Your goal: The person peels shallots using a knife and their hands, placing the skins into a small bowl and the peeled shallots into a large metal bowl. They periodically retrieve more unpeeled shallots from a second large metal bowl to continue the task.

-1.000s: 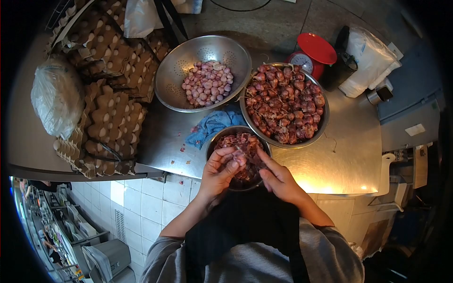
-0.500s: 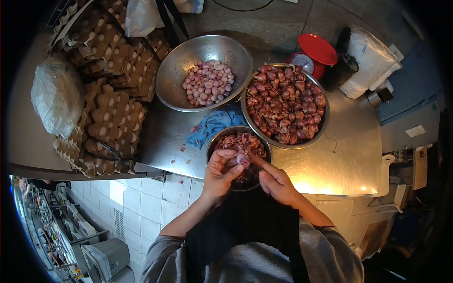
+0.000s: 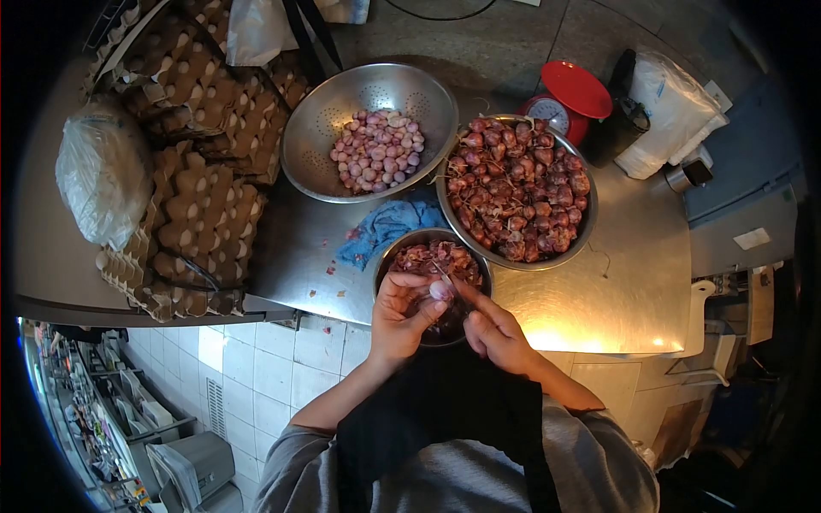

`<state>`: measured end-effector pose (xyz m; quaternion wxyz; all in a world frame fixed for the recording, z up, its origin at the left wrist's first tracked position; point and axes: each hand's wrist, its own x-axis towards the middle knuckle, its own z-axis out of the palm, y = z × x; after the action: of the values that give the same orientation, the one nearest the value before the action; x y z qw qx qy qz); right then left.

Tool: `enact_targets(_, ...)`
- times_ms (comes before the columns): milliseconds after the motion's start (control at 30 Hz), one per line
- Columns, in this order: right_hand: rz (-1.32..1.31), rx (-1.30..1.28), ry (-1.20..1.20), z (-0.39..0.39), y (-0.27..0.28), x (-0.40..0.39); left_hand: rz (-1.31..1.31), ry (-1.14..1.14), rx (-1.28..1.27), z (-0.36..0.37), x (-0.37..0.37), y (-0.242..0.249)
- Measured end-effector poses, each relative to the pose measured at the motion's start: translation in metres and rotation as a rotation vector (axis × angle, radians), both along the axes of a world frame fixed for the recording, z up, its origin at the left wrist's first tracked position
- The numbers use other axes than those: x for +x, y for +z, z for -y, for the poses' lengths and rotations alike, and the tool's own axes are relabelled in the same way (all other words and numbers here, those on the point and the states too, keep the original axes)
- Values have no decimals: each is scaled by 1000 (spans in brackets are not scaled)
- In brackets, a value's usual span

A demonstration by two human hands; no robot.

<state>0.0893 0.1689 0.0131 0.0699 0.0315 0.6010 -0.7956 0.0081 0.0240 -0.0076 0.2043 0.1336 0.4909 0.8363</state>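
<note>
Between the thumb and fingers of my left hand (image 3: 402,316) is a pale, peeled shallot (image 3: 440,291). My right hand (image 3: 496,329) is closed on a small knife (image 3: 442,273), whose thin blade is beside the shallot. Both hands are over a small metal bowl (image 3: 488,282) of reddish skins (image 3: 432,255). Behind it on the left, a steel colander (image 3: 312,141) holds peeled shallots (image 3: 376,152). To the right, a wide metal bowl (image 3: 588,231) is heaped with unpeeled shallots (image 3: 517,192). The knife's handle is hidden in my right hand.
A blue cloth (image 3: 389,227) lies beside the small bowl on the steel table (image 3: 633,282). Stacked egg trays (image 3: 205,205) and a plastic bag (image 3: 103,175) stand at the left. A red scale (image 3: 575,90) and a white bag (image 3: 671,111) are at the back right.
The shallot has turned slightly in my left fingers and looks paler. The blade has shifted a little, and my right thumb has moved closer to the left hand.
</note>
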Motion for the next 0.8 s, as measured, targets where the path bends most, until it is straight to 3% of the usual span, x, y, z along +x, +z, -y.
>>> enact_targets(800,6,8,10,-4,-4,1,-59,6,-9,-1,3,5)
